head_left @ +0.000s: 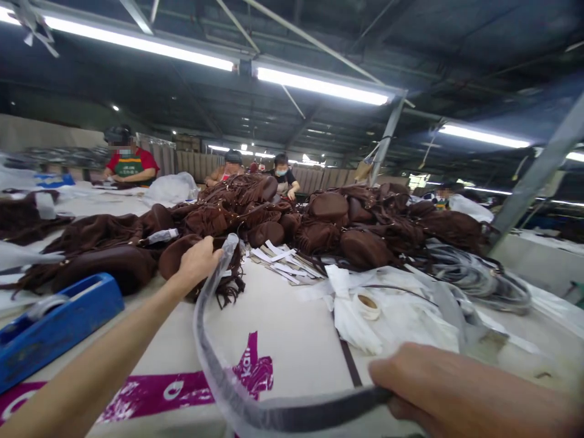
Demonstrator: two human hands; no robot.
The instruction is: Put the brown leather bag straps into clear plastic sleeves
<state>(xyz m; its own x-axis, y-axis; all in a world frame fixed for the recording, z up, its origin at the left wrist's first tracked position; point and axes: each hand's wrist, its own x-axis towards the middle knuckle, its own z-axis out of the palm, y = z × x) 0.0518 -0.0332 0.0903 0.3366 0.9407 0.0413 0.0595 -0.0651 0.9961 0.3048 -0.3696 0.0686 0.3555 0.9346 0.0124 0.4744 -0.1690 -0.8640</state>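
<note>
A long dark strap in a translucent plastic sleeve (207, 340) hangs in a curve between my two hands, low over the table. My left hand (199, 263) is closed at the sleeve's upper end, beside a brown fringed bag (176, 258). At the lower right, my right hand (410, 383) is slightly blurred and wrapped round the strap's other end, where the dark band shows more plainly. Behind the left hand lie more brown bags (107, 267), some with rounded bases turned toward me.
A blue tape dispenser (59, 328) stands at the left. Purple printed tape (159, 395) is stuck to the white table (301, 340). Paper strips (278, 261), white wrapping with a tape roll (367, 306) and coiled sleeved straps (474, 283) lie ahead. Several people work beyond.
</note>
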